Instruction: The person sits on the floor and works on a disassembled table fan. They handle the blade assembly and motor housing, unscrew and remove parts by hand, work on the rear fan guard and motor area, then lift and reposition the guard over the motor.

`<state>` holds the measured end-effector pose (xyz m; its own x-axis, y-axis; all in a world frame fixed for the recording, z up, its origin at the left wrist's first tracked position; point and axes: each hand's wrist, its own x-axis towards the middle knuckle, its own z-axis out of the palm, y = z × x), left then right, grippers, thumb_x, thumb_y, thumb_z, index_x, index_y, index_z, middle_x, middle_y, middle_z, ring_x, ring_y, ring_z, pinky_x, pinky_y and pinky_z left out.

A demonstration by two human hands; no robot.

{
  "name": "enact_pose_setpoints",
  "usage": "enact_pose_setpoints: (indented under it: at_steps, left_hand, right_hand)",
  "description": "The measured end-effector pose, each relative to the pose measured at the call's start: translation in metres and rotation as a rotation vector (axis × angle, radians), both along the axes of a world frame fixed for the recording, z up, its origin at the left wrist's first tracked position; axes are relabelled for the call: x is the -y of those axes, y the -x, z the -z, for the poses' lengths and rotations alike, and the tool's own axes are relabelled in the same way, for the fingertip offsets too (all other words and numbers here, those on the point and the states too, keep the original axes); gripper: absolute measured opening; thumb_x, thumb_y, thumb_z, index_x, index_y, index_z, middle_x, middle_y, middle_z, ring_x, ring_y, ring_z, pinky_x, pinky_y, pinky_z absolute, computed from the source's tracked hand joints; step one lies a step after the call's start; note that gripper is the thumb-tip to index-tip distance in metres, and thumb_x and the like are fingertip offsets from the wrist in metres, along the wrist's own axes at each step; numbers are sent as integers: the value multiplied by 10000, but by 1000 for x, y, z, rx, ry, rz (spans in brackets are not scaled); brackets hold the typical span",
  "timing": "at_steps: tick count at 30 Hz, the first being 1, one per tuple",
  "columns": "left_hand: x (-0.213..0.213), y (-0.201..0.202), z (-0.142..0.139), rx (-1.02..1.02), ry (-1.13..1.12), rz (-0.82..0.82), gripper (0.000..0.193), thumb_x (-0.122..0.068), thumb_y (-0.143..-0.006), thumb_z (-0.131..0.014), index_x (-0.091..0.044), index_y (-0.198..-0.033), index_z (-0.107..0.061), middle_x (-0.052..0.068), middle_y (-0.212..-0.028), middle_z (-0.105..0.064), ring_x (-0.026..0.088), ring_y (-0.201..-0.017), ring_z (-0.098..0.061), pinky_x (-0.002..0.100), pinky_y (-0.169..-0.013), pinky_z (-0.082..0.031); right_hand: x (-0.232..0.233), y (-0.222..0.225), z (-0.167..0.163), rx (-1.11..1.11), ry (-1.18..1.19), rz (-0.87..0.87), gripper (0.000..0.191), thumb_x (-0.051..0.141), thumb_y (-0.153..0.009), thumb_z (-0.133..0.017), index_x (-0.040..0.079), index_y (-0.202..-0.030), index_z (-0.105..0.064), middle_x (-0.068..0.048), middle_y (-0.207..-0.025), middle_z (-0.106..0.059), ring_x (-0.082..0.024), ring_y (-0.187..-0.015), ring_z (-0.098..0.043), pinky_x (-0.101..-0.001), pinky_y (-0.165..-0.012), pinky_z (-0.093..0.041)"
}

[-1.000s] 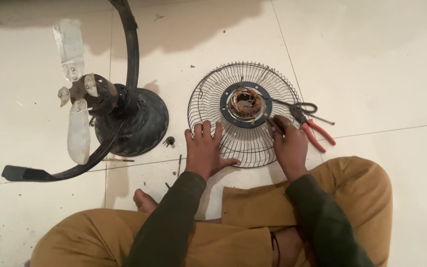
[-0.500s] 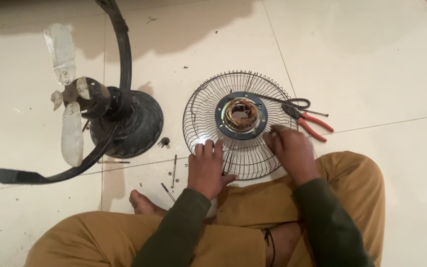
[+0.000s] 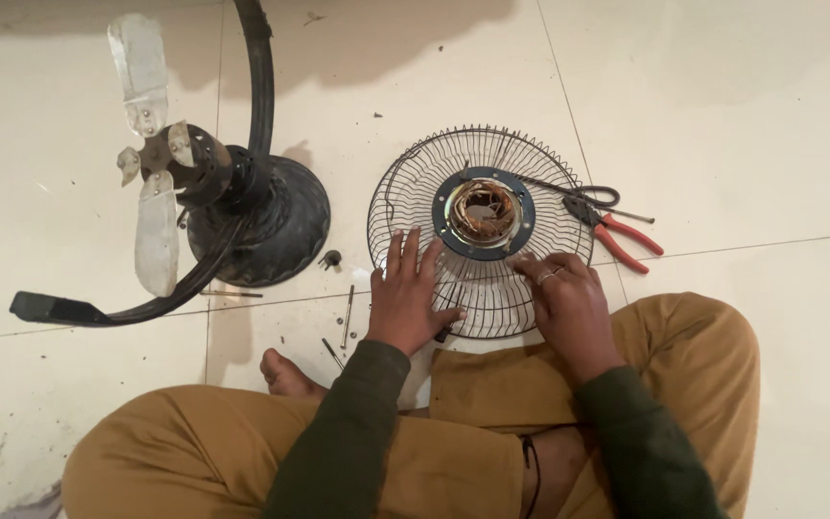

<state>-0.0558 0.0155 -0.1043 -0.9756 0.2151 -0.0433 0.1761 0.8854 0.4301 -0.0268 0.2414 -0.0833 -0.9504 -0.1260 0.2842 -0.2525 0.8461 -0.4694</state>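
Two hands rest flat on a round black wire fan guard [image 3: 477,226] lying on the tiled floor. The left hand [image 3: 410,293], fingers spread, and right hand [image 3: 569,298], fingers loosely together, flank its near edge; its copper-wound motor hub [image 3: 483,212] lies just beyond, nearer the right hand.

Your sleeves are dark green, long, reaching both wrists. Your trousers are mustard-brown, loose and creased. Your left hand [image 3: 407,300] is bare; your right hand [image 3: 569,306] carries rings on two fingers [image 3: 548,276]. One foot is unshod.
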Motion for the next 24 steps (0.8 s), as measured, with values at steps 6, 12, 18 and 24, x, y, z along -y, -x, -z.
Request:
enact_pose_setpoints:
  at_steps: [6, 12, 18, 24]
  left_hand:
    - [9, 18, 6, 138, 56, -64, 1556, -599, -392, -1012, -88, -1611, -192, 224, -1701, -44, 405, -1539, -68, 636, -1099, -339]
    - [17, 13, 19, 12, 41, -8, 1503, -584, -392, -993, -55, -1581, -241, 267, -1683, -69, 446, -1554, -113, 556, -1061, -449]
    - [15, 11, 20, 28, 56, -7, 1507, -579, -422, -1005, -42, -1584, -209, 221, -1678, -75, 421, -1555, -107, 578, -1036, -442]
    - [15, 11, 28, 32, 21, -30, 1463, -553, -449, -985, -47, -1586, -218, 208, -1697, -71, 414, -1570, -114, 543, -966, -496]
  right_hand:
    - [39, 10, 11, -284, -41, -157, 432, -97, -852, -580, 41, -1242, -703, -111, -1331, -710, -286, -1318, -634, -399, -1034, -556]
    - [50, -1, 24, -102, -238, -205, 535, -45, -726, -605, -25, -1259, -647, -177, -1396, -637, -326, -1364, -541, -477, -1028, -435]
    - [66, 6, 25, -180, -188, -195, 442, 99, -906, -643, -35, -1326, -615, -182, -1420, -607, -323, -1381, -517, -503, -1092, -405]
    - [59, -3, 24, -56, -142, -306, 588, 140, -836, -647, 17, -1403, -559, -153, -1529, -518, -314, -1458, -424, -510, -1089, -359]
